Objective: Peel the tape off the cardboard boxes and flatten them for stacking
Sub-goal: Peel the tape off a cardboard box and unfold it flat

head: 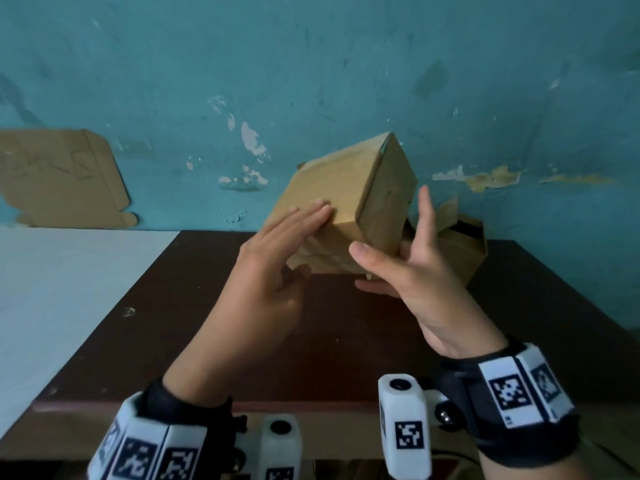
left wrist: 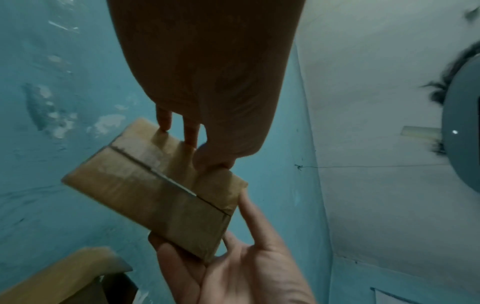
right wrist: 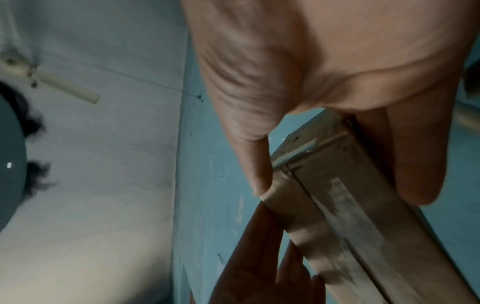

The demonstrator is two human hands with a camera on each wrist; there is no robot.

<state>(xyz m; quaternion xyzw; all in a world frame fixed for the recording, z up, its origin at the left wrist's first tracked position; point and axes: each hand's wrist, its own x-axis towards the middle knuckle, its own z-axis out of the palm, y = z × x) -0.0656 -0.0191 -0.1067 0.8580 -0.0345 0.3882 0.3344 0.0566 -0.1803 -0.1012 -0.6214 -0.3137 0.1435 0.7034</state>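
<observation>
A small brown cardboard box (head: 349, 202), blocky with sharp creased edges, is held tilted in the air above a dark brown table (head: 214, 327), in front of a teal wall (head: 311, 64) with chipped, flaking paint. Glossy tape runs over the box's faces and gives the matte board a faint sheen. In the left wrist view a dark seam where two flaps meet crosses the underside, with a pale, scuffed strip beside it.

The left hand (head: 277, 258) lies flat on the box's near left face, fingers (head: 311, 213) straight and together, thumb under the lower edge. The right hand (head: 412, 265) cradles the box's lower right corner: thumb on the near face, fingers spread, one pointing up beside the right side and the others under the base. Whether any fingertip is picking at tape cannot be made out; the wrist views are dim and blurred.

Behind the right hand, a second box (head: 464, 244) sits on the table, mostly hidden, with a raised flap and a dark opening. A flattened cardboard sheet (head: 62, 178) with notched tabs leans on the wall at far left, cut off by the frame edge, above a white surface (head: 69, 289) that adjoins the table. Both wrists wear black bands carrying white blocks with black square markers
</observation>
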